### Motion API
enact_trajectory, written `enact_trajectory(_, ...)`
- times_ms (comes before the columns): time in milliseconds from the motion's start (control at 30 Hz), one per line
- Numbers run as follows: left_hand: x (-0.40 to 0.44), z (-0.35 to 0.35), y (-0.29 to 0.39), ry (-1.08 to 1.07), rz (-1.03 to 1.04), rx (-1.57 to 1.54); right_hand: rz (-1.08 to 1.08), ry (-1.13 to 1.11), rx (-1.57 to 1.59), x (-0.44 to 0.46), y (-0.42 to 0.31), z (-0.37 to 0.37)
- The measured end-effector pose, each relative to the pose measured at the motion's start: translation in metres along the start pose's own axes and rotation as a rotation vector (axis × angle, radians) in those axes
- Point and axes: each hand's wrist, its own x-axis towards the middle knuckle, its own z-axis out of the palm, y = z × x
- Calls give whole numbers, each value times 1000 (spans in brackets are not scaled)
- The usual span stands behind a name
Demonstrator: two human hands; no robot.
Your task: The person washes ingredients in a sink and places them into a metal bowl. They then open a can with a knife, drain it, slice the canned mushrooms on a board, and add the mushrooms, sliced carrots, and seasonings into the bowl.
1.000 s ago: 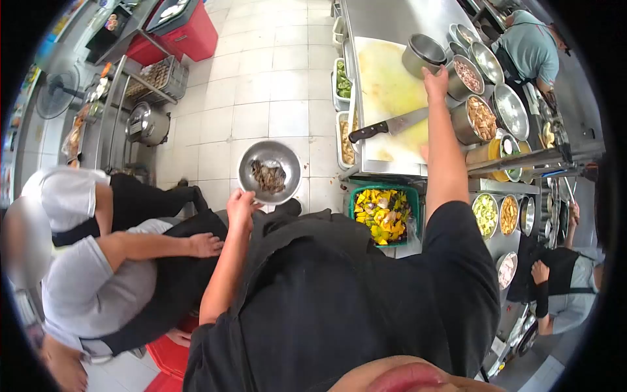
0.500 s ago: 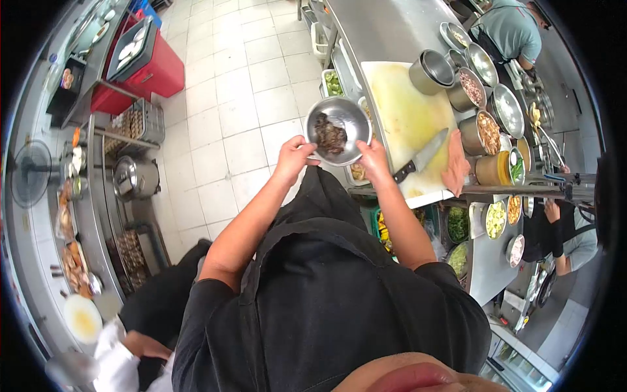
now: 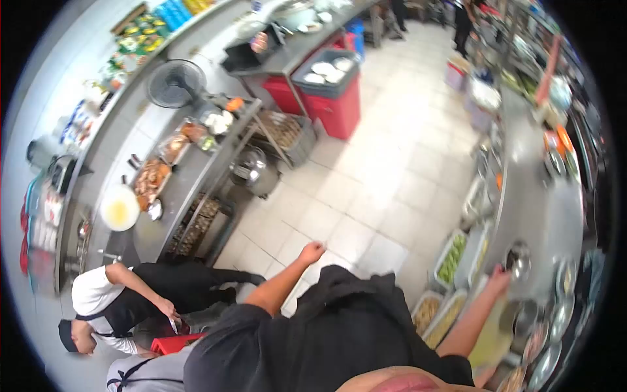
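Observation:
My left hand [image 3: 313, 252] is held out over the tiled floor, its fingers curled together with nothing visible in them. On the right, my right hand [image 3: 499, 279] grips the near edge of a shiny metal bowl [image 3: 518, 260] above the steel counter [image 3: 545, 222]. The bowl is blurred, and its contents cannot be made out. Below that hand lies the yellow-stained cutting board [image 3: 490, 340], partly hidden by my forearm. Bins of cut green vegetable [image 3: 452, 259] and pale pieces [image 3: 426, 312] stand beside the counter.
Two co-workers in aprons are at the lower left, one [image 3: 176, 287] near a red container [image 3: 171, 343]. A red bin [image 3: 336, 98], a metal pot [image 3: 252, 168] and a steel table [image 3: 189, 166] stand left of the aisle [image 3: 366, 196]. More people are far off at the top.
The view has swung toward the aisle. My left hand has let go of the bowl and moved away to the left. My right hand has carried the bowl over the counter.

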Motion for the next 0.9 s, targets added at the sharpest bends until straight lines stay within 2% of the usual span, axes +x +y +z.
enact_trajectory(33,0,-12,-42,134,-28,37,236,131,524,4,-30,20)
enact_trajectory(100,-16,-27,-122,332,-282,-108,758,387,1535,10,-62,36)
enact_trajectory(167,-41,-31,-178,348,-529,-161,646,-122,1685,9,-73,82)
enact_trajectory(200,-61,-31,-191,310,-539,-89,540,-264,1579,-3,-100,97)
enact_trajectory(233,-79,-41,-197,-126,-285,553,436,-400,1463,-22,-130,116)
enact_trajectory(267,-92,-25,-196,-62,-101,821,473,-457,1466,-39,-165,142)
enact_trajectory(300,-105,-31,-198,-380,-86,841,511,-510,1468,-56,-203,169)
enact_trajectory(367,-120,-16,-185,-98,67,703,376,-561,1140,-89,-253,229)
enact_trajectory(467,-68,-12,-190,-100,193,578,32,-843,684,-135,-333,284)
enact_trajectory(500,-36,-22,-192,-113,169,575,-112,-901,502,-144,-355,304)
enact_trajectory(567,33,-39,-186,-144,118,553,-589,-875,133,-152,-361,355)
enact_trajectory(633,110,-64,-159,173,-718,-565,-824,-927,-46,-154,-370,368)
enact_trajectory(700,181,-109,-135,212,-623,-500,-401,-1158,-292,-155,-405,342)
enact_trajectory(767,272,-127,-152,285,-424,-348,-407,-1144,-251,-142,-407,341)
enact_trajectory(833,334,-167,-121,231,-327,-303,-495,-1181,-249,-103,-363,374)
enact_trajectory(900,380,-198,-90,290,-155,-258,-332,-1129,-176,-93,-363,382)
